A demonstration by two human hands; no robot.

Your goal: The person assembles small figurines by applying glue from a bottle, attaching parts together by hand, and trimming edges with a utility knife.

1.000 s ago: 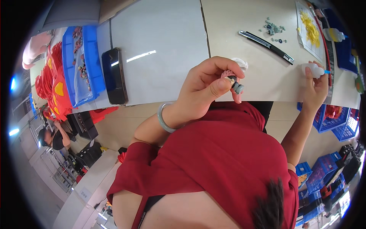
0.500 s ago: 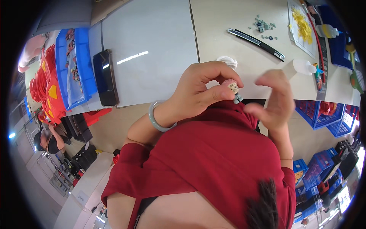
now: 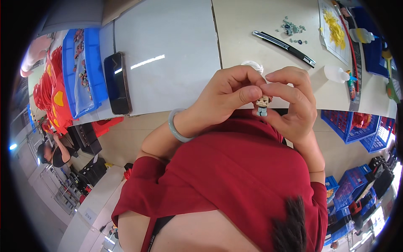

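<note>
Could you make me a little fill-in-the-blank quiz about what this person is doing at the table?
1. Both hands pinch a tiny toy ____ between their fingertips.
2. The left hand wears a pale ____ on its wrist.
3. The black phone lies right of a ____ plastic bin.
4. The right hand meets the left above the person's ____ shirt.

Missing words: figure; bangle; blue; red

Toy figure (image 3: 262, 105): upper part covered by fingertips of left hand (image 3: 226, 94) and right hand (image 3: 291, 98). Small grey parts (image 3: 290, 29), 1 o'clock on table (image 3: 252, 17): too small to identify. Blue bin (image 3: 82, 75), 10 o'clock: contents indistinct. White object (image 3: 253, 65): mostly behind left hand.
</note>
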